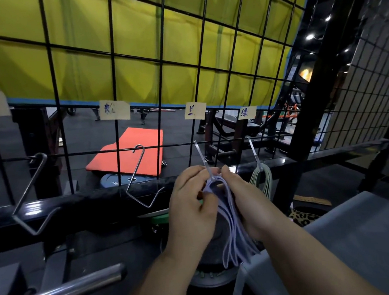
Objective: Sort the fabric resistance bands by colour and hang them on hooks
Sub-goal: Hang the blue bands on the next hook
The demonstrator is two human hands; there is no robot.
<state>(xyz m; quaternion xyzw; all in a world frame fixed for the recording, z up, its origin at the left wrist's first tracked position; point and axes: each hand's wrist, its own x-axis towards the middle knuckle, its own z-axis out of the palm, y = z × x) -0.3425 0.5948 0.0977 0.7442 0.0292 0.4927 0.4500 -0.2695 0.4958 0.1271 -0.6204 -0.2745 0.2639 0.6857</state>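
A bundle of pale blue-lavender bands [232,232] hangs between my two hands at the lower tip of the third metal hook [202,158] on the black wire grid [114,83]. My left hand [192,208] pinches the bands' top from the left; my right hand [244,197] grips them from the right. Several green bands [262,179] hang on the fourth hook [254,152]. Two bare hooks, one in the middle [137,177] and one at far left [34,195], carry nothing. Paper labels [195,110] sit above each hook.
A grey padded bench [359,239] lies at lower right with a leopard-print item [301,217] beside it. A chrome bar [76,287] sticks out at lower left. Behind the grid are an orange mat [131,152], a weight plate [112,180] and a yellow curtain.
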